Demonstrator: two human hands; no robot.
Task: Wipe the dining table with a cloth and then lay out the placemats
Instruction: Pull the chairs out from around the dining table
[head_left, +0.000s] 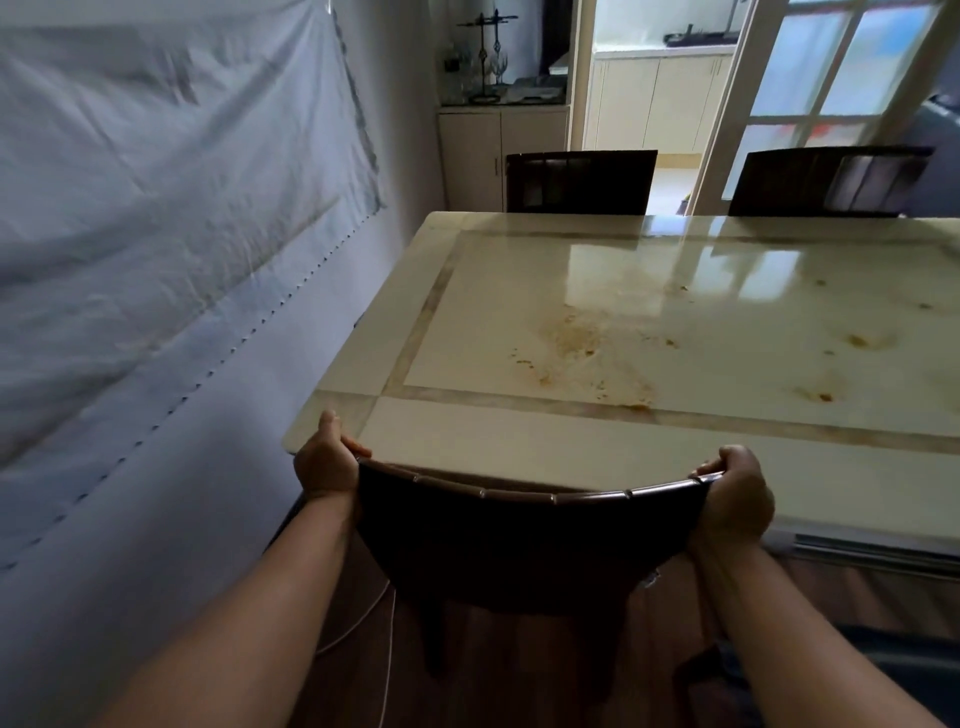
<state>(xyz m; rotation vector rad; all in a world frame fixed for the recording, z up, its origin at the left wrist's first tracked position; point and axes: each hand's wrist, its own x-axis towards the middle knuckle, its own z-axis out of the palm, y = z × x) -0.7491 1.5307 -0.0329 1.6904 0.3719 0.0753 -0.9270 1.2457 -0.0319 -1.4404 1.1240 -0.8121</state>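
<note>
1. Down at the bottom centre of the frame, both hands were wrapped round the top rail of a dark chair (519, 540): left hand (326, 462) gripping its left corner, right hand (737, 499) gripping the right one, fingers curled over the edge.
2. Dining table (571, 447) filled the middle and right of the frame, glossy cream top, with brownish stains (582, 338) smeared across the centre and a few more blotches toward the right edge. So wiping clearly hadn't happened yet, I'd say.
3. No cloth or placemats visible anywhere, couldn't tell where they were kept.
4. Two more chairs (582, 182) sat at the far side, upper middle, with a cabinet holding glassware (478, 73) behind them, upper centre.
5. What could've gone wrong: the chair back sat right up against the table edge, so a careless shove might bang the rail into the top. There was also a thin white cord (387, 649) trailing on the floor by the chair legs, easy to snag or trip on while dragging it.
</note>
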